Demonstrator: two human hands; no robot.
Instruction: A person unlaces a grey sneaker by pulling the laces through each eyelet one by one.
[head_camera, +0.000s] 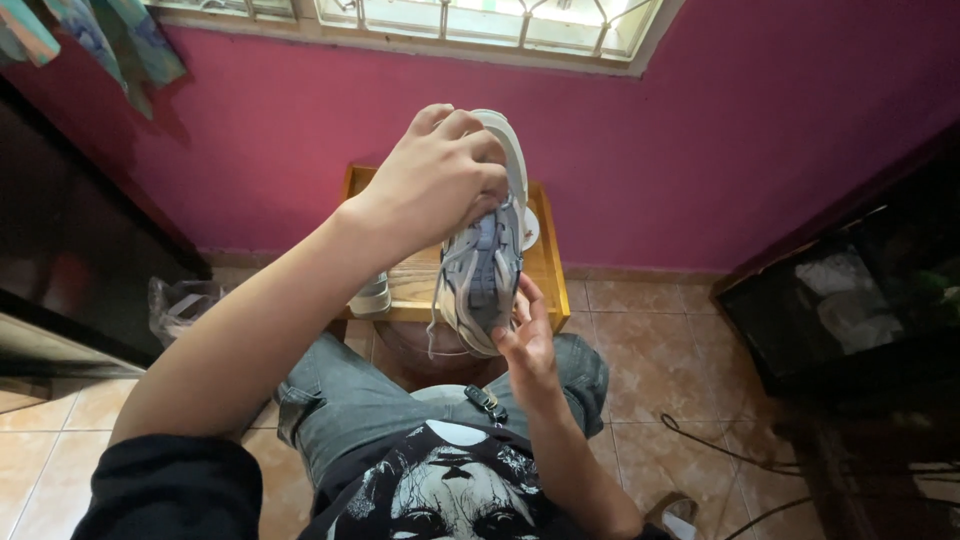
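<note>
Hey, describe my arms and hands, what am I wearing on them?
Both hands, left and right, are bare: no gloves, rings or watch show. The forearms are bare too. A black short sleeve covers the left upper arm; the right sleeve is out of view.

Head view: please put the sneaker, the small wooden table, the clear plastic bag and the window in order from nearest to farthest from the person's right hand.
1. Sneaker: the right hand holds its lower end.
2. Small wooden table: just behind the sneaker.
3. Clear plastic bag: on the floor, far left.
4. Window: high on the pink wall, top of the view.
</note>
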